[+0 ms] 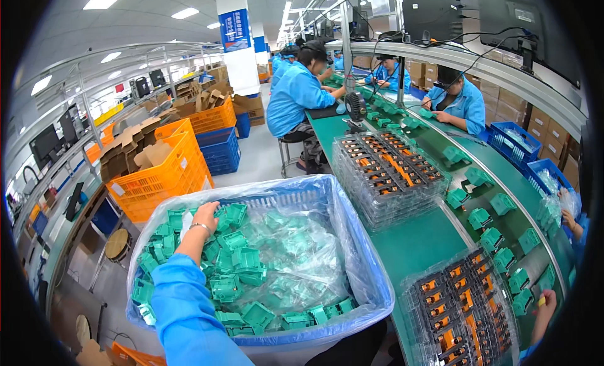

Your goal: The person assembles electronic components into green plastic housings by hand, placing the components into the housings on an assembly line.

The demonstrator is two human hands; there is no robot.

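Your left hand (204,219) rested on green plastic housings (245,259) at the blue crate (338,212)'s ten o'clock, grip impossible to tell; the clear liner (251,192) probably prevented scuffs. Your right hand was unseen.

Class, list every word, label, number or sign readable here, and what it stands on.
Blue sign on the white pillar: white lettering, not copied here.
White labels on the orange crate: too small to read.
Pale marks on the black monitors: too small to read.
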